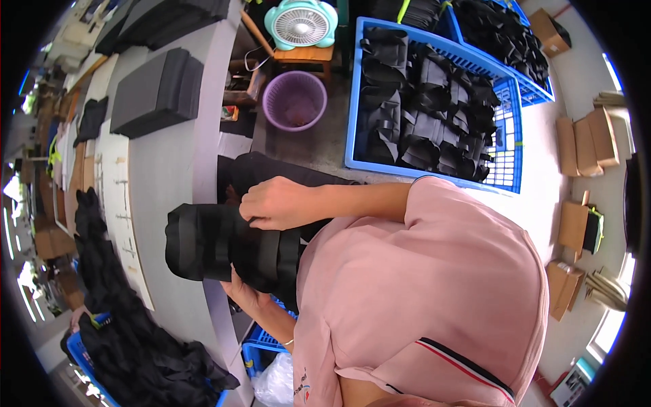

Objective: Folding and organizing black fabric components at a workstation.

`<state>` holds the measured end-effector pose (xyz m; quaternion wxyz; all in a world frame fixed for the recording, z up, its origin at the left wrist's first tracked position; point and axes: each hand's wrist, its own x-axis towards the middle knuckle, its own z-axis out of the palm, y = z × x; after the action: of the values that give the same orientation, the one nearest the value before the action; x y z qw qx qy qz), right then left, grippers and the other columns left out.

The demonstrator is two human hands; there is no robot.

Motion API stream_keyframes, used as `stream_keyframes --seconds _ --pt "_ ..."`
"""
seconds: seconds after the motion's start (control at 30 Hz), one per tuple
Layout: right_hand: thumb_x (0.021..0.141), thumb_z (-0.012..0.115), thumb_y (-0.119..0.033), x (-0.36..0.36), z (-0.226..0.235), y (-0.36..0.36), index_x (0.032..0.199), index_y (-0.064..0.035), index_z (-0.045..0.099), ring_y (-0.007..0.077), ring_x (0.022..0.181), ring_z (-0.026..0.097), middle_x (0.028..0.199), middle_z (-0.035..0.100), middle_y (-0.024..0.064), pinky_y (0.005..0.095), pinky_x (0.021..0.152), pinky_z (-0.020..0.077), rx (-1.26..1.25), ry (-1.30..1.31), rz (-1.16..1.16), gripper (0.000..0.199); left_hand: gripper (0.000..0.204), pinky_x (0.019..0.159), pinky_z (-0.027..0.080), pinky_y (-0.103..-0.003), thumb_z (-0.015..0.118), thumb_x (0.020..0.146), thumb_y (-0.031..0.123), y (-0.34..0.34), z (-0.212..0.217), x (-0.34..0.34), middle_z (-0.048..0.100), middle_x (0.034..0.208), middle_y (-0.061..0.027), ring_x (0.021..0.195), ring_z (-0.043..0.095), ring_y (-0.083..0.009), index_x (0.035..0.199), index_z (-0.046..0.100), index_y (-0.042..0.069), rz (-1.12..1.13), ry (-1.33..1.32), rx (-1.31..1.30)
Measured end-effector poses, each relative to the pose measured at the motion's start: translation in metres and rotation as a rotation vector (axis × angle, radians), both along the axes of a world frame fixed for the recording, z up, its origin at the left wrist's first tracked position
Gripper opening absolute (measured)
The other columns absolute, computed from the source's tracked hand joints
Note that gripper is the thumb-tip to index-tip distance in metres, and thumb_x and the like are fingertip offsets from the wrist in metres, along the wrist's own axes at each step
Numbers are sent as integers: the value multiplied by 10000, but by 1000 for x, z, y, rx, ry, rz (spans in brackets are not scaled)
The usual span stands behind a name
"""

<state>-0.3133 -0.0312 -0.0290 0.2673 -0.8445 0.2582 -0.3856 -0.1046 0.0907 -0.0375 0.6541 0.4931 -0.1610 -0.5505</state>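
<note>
Grey tabletop (166, 169); black fabric (217, 241) between hands (281, 203) (248, 296).

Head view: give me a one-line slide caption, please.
Right hand and left hand grip a black banded fabric piece at a grey worktable; a purple bin and loaded blue crate stand nearby.

Black fabric piece (207, 241), purple bin (274, 100)

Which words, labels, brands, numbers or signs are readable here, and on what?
No text is readable.
Pink short-sleeved fabric shirt: small dark lettering, too small to read.
Small red-and-green boxlike item: any print is too blurred to read.
</note>
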Motion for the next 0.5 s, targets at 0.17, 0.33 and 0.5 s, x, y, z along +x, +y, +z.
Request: stream_keyframes --seconds 0.17,0.33,0.5 --pt "754 636 -144 -14 -11 -9 930 -74 547 175 590 541 753 447 28 299 521 446 -588 85 -499 210 461 1011 533 -416 581 952 -21 -6 -3 -22 568 1348 -179 1144 626 -279 1396 457 -33 27 -20 -46" --pt "817 709 -211 -41 -1 5 1161 -89 550 204 747 618 946 536 68 306 634 515 -67 -120 -627 398 420 1015 521 -399 592 968 19 -23 4 -27 564 1356 -169 1167 604 -270 1371 481 -23 103 -173 -161" --pt "842 795 -328 -74 -14 44 1306 -63 491 197 926 671 1221 603 68 372 736 552 1431 -728 -45 615 417 1002 513 -438 596 987 86 -36 9 -82 541 1385 -171 1190 587 -281 1376 471 1 22 -251 -280"
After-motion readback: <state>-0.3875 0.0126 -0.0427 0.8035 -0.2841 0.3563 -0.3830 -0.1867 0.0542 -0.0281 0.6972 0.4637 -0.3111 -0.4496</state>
